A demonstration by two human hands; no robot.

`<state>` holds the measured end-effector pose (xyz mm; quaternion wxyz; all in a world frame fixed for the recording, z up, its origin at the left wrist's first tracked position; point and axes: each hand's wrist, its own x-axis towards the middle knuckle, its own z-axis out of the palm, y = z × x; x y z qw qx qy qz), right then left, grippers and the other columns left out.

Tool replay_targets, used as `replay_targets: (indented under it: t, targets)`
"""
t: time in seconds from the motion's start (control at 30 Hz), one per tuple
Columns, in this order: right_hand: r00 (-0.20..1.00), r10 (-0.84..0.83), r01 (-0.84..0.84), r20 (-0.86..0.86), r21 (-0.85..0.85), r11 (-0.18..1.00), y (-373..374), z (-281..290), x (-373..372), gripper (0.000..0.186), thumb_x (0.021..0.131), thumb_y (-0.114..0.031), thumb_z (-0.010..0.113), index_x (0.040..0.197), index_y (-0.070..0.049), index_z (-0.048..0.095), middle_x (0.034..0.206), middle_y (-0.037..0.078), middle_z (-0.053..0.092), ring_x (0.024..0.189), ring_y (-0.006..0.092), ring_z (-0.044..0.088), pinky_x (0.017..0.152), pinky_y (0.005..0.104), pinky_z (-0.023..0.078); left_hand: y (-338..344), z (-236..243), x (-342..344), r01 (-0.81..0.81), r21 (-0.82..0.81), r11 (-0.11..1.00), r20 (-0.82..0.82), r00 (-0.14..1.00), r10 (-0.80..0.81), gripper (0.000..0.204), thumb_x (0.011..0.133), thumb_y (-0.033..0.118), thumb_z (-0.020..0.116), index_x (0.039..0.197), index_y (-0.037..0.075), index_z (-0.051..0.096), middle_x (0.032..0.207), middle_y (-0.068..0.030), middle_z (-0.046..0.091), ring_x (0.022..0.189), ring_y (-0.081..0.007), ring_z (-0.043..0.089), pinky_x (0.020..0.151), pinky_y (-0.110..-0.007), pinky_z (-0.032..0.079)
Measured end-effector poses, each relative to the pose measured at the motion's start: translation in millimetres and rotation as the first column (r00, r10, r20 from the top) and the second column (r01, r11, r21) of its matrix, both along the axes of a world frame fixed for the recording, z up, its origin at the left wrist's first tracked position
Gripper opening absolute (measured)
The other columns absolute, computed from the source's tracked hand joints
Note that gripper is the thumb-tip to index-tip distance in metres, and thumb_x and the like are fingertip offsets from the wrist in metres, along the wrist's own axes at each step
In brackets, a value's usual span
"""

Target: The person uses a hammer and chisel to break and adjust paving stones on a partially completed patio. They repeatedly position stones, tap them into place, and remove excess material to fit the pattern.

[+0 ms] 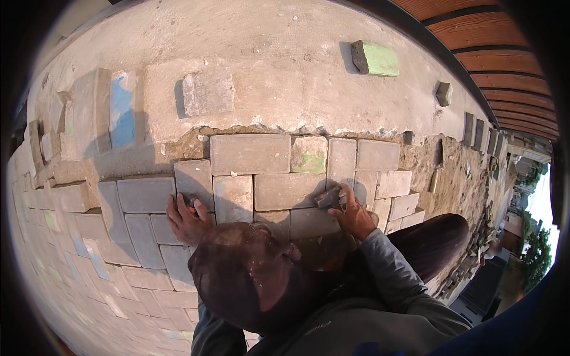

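Observation:
My right hand (pixel 354 216) is closed around what looks like a hammer, its short dark head (pixel 328 197) just above the grey pavers; its handle is mostly hidden by my fingers. My left hand (pixel 189 219) rests low over the paving, fingers curled about a small dark object (pixel 191 200) that I cannot make out. Between my hands lie a pale, worn paver (pixel 233 193) and a grey paver (pixel 284 191). Beyond them, along the ragged concrete edge, a long grey paver (pixel 250 154) sits beside a shorter piece with green paint (pixel 309 155).
Loose blocks lie on the concrete strip ahead: a green-faced one (pixel 379 59), a pale one (pixel 208 92) and a blue-painted one (pixel 123 110). Bare soil (pixel 430 169) borders the pavers at the right. My bent knee (pixel 433 246) stands beside my right forearm. A brown slatted panel (pixel 481 47) edges the upper right.

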<state>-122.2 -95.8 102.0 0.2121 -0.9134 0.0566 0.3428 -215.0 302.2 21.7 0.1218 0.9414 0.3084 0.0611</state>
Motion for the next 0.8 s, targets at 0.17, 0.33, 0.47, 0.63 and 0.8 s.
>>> replay_targets:
  t: [0.17,0.33,0.47,0.63,0.8]
  targets:
    - [0.947,-0.309,0.321,-0.090,0.196,0.927,-17.3,-19.0,-23.1,0.080,0.092,-0.036,0.074,0.150,-0.002,0.030,0.115,0.023,0.064,0.088,0.0310,0.070,0.077,0.0416,0.056,-1.4,1.6,0.8,0.004,0.022,1.000,-0.022,1.000,-0.004,0.051,0.100,0.037,0.058,0.142,0.009,0.054,0.155,-0.0190,0.042,0.135,-0.0430,0.046,0.108,-0.054,0.043]
    - [0.657,-0.470,0.697,-0.590,0.238,0.676,-7.7,10.3,-12.0,0.045,0.097,-0.034,0.070,0.117,0.002,0.052,0.087,0.013,0.067,0.063,0.0170,0.063,0.056,0.0339,0.051,-2.5,-1.1,1.0,-0.058,-0.018,0.998,-0.061,0.997,0.057,0.052,0.099,0.038,0.058,0.142,0.008,0.054,0.155,-0.0190,0.042,0.136,-0.0436,0.046,0.109,-0.053,0.043]
    - [0.945,-0.327,0.308,-0.001,0.339,0.889,13.1,35.5,2.3,0.032,0.099,-0.028,0.066,0.098,0.000,0.051,0.075,0.018,0.065,0.060,0.0291,0.063,0.055,0.0405,0.050,-0.1,-1.6,-0.8,-0.008,0.002,1.000,-0.025,1.000,0.008,0.052,0.099,0.038,0.058,0.142,0.008,0.055,0.154,-0.0193,0.043,0.135,-0.0443,0.046,0.109,-0.053,0.043]
    - [0.805,0.044,-0.130,0.591,0.104,0.986,26.2,4.2,20.2,0.025,0.099,-0.017,0.061,0.107,0.000,0.045,0.078,0.032,0.064,0.069,0.0515,0.064,0.062,0.0549,0.052,-6.3,-0.7,1.7,-0.067,0.006,0.998,-0.012,0.998,0.067,0.051,0.099,0.038,0.059,0.140,0.007,0.056,0.152,-0.0205,0.046,0.135,-0.0448,0.046,0.108,-0.055,0.044]
    - [0.920,0.144,-0.151,0.364,-0.009,0.988,20.2,-24.4,34.1,0.024,0.099,-0.018,0.060,0.110,-0.004,0.044,0.081,0.032,0.066,0.077,0.0520,0.066,0.067,0.0592,0.051,-8.5,-2.1,5.2,-0.067,0.027,0.997,0.041,0.997,0.066,0.050,0.099,0.037,0.058,0.139,0.006,0.057,0.150,-0.0211,0.048,0.132,-0.0447,0.049,0.106,-0.055,0.046]
